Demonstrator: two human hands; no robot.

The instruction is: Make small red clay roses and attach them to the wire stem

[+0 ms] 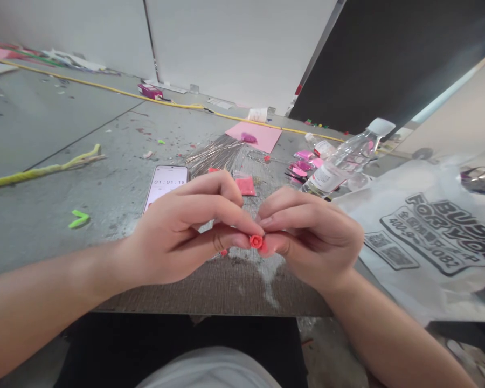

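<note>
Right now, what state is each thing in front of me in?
Small red rose: petals curled, pinched between left hand and right hand
Phone: face up, screen lit, showing 01:01:18
Large bottle: capped
Thin wires: loose, fanned out
Pink sheet: lying flat
Bright green piece: bent

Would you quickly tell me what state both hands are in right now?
Left hand: closed, pinching the small red rose.
Right hand: closed, thumb and fingers pinching at the rose's right side.
</note>
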